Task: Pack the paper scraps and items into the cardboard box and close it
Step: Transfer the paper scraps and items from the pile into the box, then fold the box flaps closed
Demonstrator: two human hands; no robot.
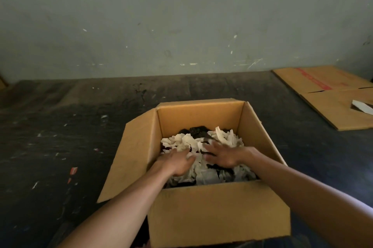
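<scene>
Box bottom fully hidden under fill; dark items at the far side too murky to identify; near wall hides the lowest part of the pile; both forearms cut off by the lower frame edge; flattened cardboard sheet at right cropped by the frame, white object on it also cropped, unidentifiable.

Cardboard box sitting on dark scuffed floor, centre-low in view; all flaps open, left flap splayed outward, right flap angled out; plain tan walls, no print seen.

White paper scraps heaped inside the box, mixed with dark patches, filling it to roughly mid-height of the walls; few small scraps scattered on the floor at left.

Left hand flat, fingers spread, palm down on the scraps, gripping nothing; right hand same, unclenched and pressed on the pile just beside the left.
</scene>
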